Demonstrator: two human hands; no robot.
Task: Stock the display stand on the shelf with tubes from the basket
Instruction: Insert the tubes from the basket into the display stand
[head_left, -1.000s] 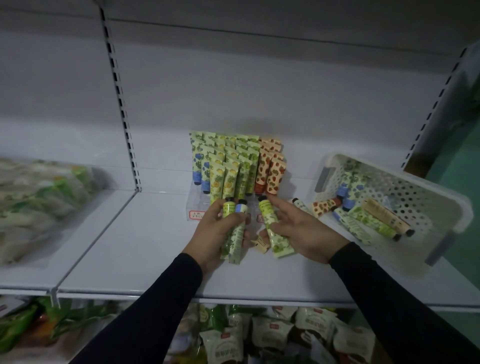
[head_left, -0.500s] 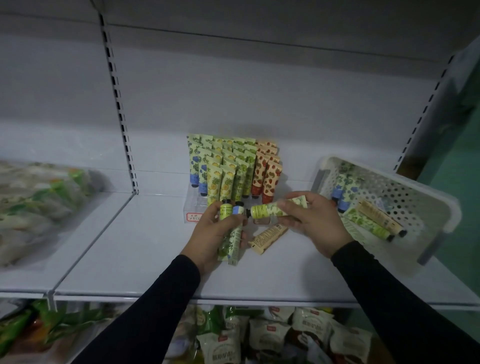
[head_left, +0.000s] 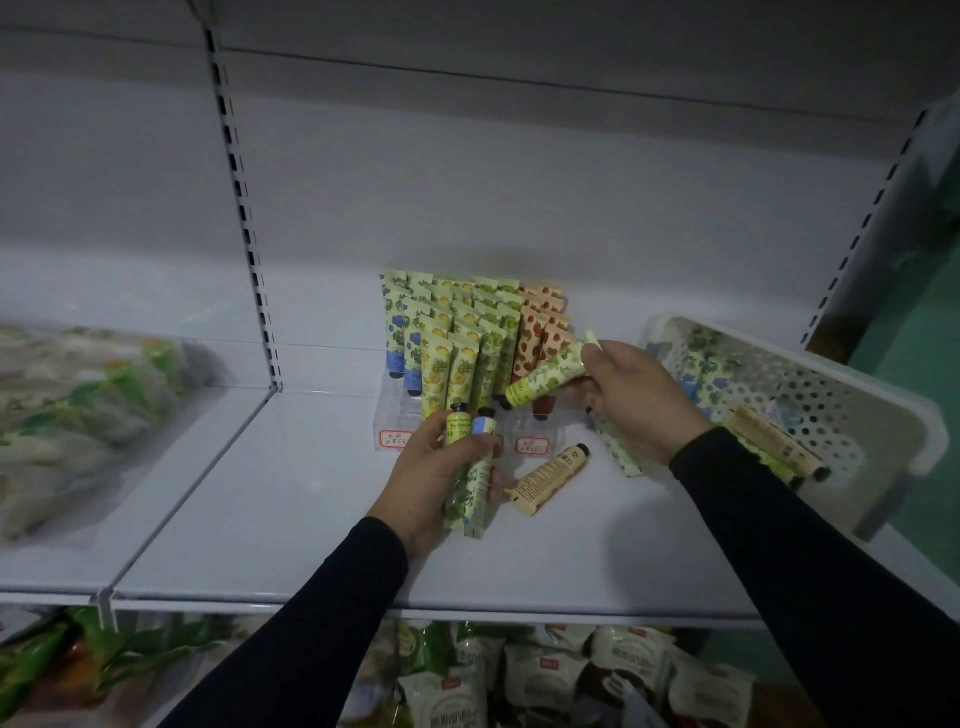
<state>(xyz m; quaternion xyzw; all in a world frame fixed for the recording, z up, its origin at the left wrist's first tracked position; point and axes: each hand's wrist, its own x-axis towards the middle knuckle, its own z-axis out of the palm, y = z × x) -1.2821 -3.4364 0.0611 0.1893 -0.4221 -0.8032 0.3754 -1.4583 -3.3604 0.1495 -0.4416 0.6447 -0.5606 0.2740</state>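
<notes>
A clear display stand (head_left: 396, 415) at the middle of the white shelf (head_left: 291, 499) holds rows of upright tubes in blue, yellow, green and red prints. My left hand (head_left: 431, 478) grips two tubes (head_left: 470, 467), caps up, just in front of the stand. My right hand (head_left: 631, 395) pinches a green-print tube (head_left: 545, 376) tilted cap-down over the stand's right front. A tan tube (head_left: 548, 475) lies loose on the shelf between my hands. Another green tube (head_left: 621, 452) lies under my right wrist. The white perforated basket (head_left: 810, 395) at right holds several more tubes.
Bagged goods in clear plastic (head_left: 78, 410) fill the shelf section at left, past a slotted upright (head_left: 244, 208). Snack packets (head_left: 545, 675) sit on the lower shelf below. The grey back wall stands close behind the stand.
My right hand lifted the green tube off the shelf, swung it sideways and carried it up to the stand's right front. My left hand kept its two tubes nearly still.
</notes>
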